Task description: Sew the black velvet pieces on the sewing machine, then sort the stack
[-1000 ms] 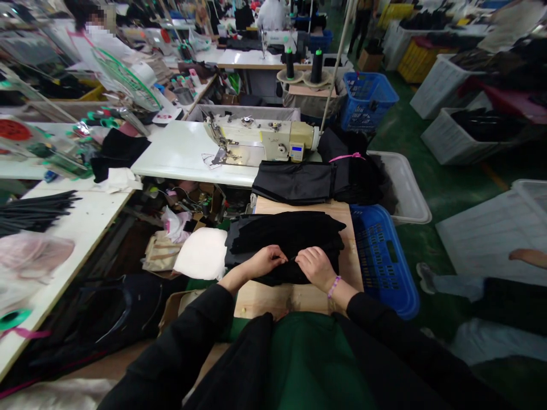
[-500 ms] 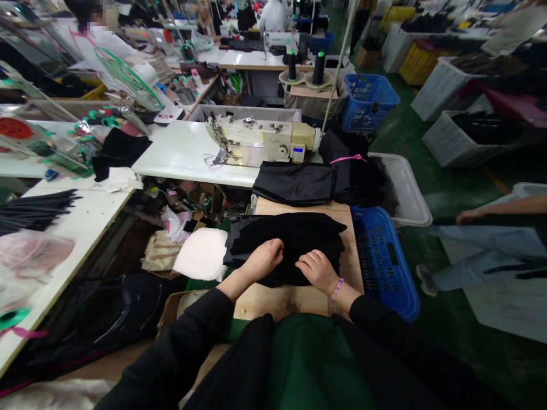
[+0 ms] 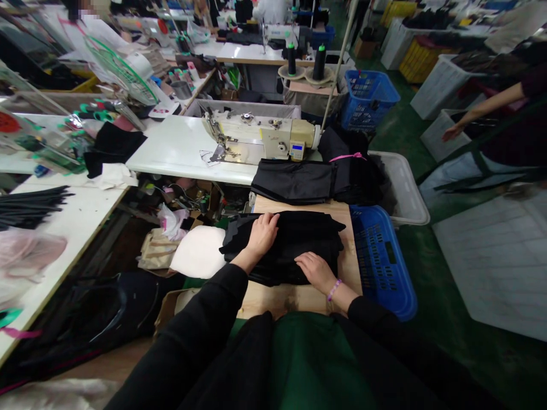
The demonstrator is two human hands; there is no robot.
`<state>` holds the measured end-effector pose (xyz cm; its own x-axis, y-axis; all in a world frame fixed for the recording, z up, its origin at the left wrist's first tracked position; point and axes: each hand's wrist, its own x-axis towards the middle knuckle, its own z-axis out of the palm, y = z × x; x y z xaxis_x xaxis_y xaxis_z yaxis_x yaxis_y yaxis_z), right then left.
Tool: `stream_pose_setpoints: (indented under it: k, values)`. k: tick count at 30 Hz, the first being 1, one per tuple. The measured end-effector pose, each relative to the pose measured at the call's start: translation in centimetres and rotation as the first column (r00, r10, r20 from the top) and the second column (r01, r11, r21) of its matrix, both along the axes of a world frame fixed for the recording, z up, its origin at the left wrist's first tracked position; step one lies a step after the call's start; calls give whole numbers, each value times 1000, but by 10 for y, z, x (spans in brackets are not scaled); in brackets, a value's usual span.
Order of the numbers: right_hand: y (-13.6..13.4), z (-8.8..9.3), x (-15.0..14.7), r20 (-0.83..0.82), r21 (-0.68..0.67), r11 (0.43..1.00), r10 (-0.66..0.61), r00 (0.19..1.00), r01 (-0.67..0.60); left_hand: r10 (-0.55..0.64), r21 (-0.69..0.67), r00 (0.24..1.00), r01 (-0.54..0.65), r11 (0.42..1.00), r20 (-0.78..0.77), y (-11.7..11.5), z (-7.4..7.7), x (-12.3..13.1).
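Note:
A stack of black fabric pieces (image 3: 299, 233) lies in front of me on a light wooden board (image 3: 273, 302). On the upper left part of the stack rests my left hand (image 3: 264, 233), open, its fingers stretched over the cloth. My right hand (image 3: 315, 270) lies lower and to the right on the same stack, with its fingers extended and the thumb side hard to see. A white rounded piece (image 3: 197, 251) touches the stack's left end. Just beyond the board's far part is a folded black bundle (image 3: 293, 181).
A sewing machine (image 3: 260, 134) stands on the white table (image 3: 166, 145) ahead. Right of the board is a blue basket (image 3: 387, 262), with a pale bin (image 3: 404, 182) behind it. A black bundle with a pink tie (image 3: 350, 156) leans there. Another person's arm (image 3: 487, 114) appears at right.
My left hand has moved away from me and slightly left, its fingers now flatter on the stack. The right hand has barely moved. A person at right has changed position.

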<state>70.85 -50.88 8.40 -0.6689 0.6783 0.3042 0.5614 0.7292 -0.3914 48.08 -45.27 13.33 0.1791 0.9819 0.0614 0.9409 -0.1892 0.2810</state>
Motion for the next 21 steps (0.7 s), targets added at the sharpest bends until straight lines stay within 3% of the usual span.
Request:
stream_pose_setpoints:
  k: [4,6,9,12,14,21]
  values:
    - [9,8,-1,-3,-3,999,-44,999,44,-330,-17,927,338,941,176,-33,1,3]
    - [10,12,0,12,16,997,-69,998,69,-371,-100,899,402,910,232,-47,-7,2]
    - [7,13,2,67,60,997,-62,996,58,-150,-216,933,229,949,328,-55,-21,-2]
    - [1,3,0,169,77,993,71,983,-85,57,-278,924,55,959,379,-51,-27,-4]
    - [-1,-9,-3,241,77,988,113,964,-135,86,-295,919,34,955,386,-48,-25,-3]
    - [-2,-39,-20,409,61,992,76,909,-110,120,-315,913,10,949,390,-47,-19,0]
